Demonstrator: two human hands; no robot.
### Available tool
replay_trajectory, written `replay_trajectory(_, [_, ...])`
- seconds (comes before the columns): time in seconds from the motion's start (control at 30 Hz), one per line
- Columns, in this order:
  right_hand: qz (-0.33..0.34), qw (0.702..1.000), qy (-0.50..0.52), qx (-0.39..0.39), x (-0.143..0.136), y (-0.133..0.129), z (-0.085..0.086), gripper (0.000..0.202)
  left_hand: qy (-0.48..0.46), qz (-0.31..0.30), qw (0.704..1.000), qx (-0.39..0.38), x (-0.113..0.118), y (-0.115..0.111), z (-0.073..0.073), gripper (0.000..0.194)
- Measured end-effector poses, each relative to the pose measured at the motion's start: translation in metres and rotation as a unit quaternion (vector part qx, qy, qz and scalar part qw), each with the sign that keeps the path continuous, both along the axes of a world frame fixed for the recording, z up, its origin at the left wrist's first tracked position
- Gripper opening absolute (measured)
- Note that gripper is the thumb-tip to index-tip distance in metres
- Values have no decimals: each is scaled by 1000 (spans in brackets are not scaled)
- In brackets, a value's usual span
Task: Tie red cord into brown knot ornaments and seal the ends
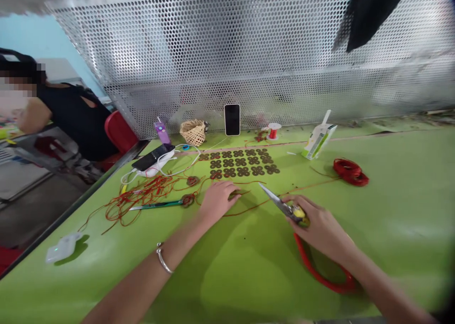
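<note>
My right hand (322, 224) is wrapped round scissors (272, 197) near the pivot. Their metal blades point forward and left, close together, and a large red handle loop hangs below the hand. My left hand (218, 197) rests on the green table, fingers curled on a thin red cord (245, 211); the grip is partly hidden. Beyond it lie rows of brown four-lobed pieces (243, 162). Beside the left hand are a round brown knotted piece (187, 200), a green-handled pointed tool (163, 204) and a tangle of red cords (142, 196).
A phone (232, 120) stands upright at the back, between a woven basket (194, 133) and a red thread spool (273, 132). A drink carton (319, 141) and a red cord coil (350, 172) lie right. A perforated metal screen (227, 54) borders the table. Another person (71, 111) sits left.
</note>
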State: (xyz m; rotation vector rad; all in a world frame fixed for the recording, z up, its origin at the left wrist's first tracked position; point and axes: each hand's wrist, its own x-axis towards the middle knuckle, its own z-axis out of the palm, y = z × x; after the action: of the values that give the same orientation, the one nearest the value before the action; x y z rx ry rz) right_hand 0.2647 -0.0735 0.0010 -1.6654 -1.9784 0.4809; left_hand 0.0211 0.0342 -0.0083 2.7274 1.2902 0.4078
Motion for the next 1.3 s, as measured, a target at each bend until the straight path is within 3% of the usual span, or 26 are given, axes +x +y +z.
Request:
replay_trajectory(0.17, [94, 995, 16, -41, 17, -21, -5, 25, 42, -5, 999, -2, 15, 3, 3, 15])
replay_trajectory(0.3, [150, 986, 34, -65, 23, -20, -3, 31, 48, 7, 999, -6, 23, 4, 3, 15])
replay_trajectory(0.53, [238, 963, 76, -102, 20, -5, 6, 35, -3, 54, 998, -28, 29, 10, 16, 12])
replay_trajectory(0.67, [224, 963, 48, -142, 41, 26, 11, 27, -103, 53, 988, -107, 33, 15, 34, 8])
replay_trajectory(0.83, [132, 988, -71, -31, 84, 78, -1, 20, -309, 65, 901, -298, 39, 18, 61, 16])
replay_trajectory(0.97, [103, 991, -87, -8, 99, 87, -21, 14, -356, 56, 856, -370, 56, 15, 77, 25])
replay_trajectory(1.17, [83, 996, -22, 18, 98, 81, -27, 5, -378, -20, 798, -469, 112, 24, 88, 17])
replay_trajectory(1.3, [16, 997, 27, 64, 109, 81, -24, 8, -453, -78, 742, -487, 159, 40, 119, 11])
